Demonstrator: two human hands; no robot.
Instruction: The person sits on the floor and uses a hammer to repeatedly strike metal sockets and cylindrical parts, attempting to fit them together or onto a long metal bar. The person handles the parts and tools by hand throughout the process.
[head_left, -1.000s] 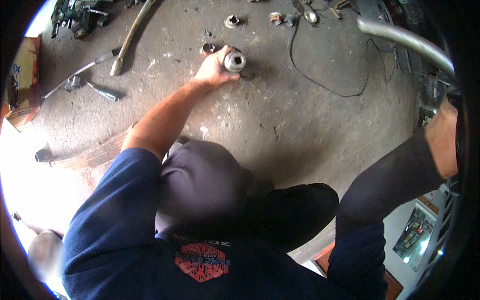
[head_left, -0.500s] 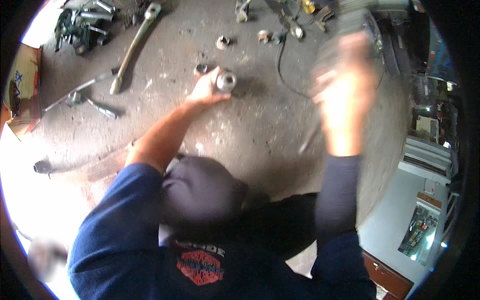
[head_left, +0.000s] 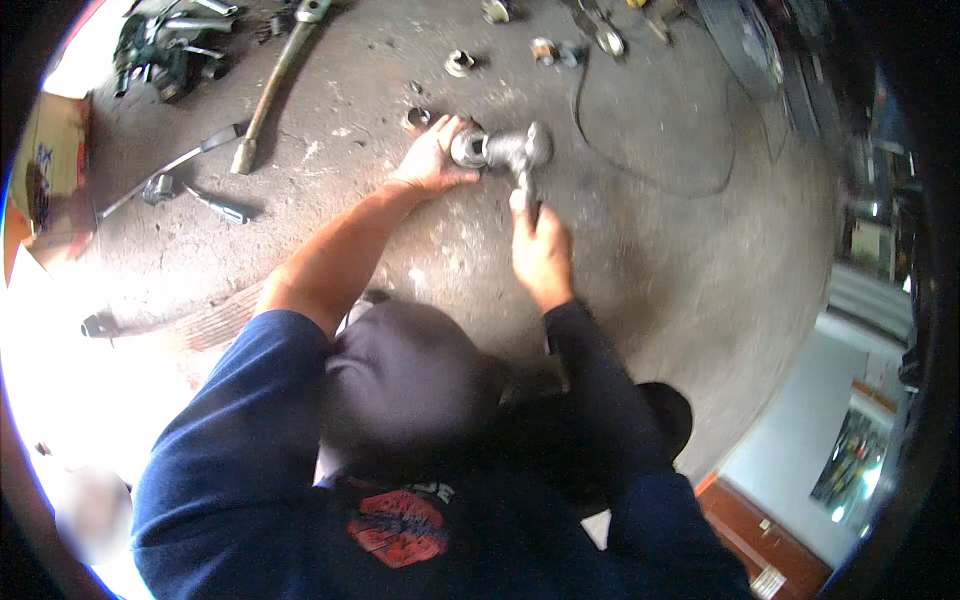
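Note:
My left hand rests low on the concrete floor, fingers wrapped round a short, round metal part with a hole in its end. In my right hand is a hammer, gripped by its handle. One face of its head is at the right side of the metal part; whether they touch I cannot tell. A small dark ring lies just beyond my left fingers. Farther out sits a small flanged metal piece.
A long metal bar, a screwdriver and a thin rod lie to the left. Loose tools are heaped at the far left, near a cardboard box. A dark cable curves across the right.
My right hand has swung down and left from the upper right, bringing the hammer head to the metal part. My left hand stays round the part.

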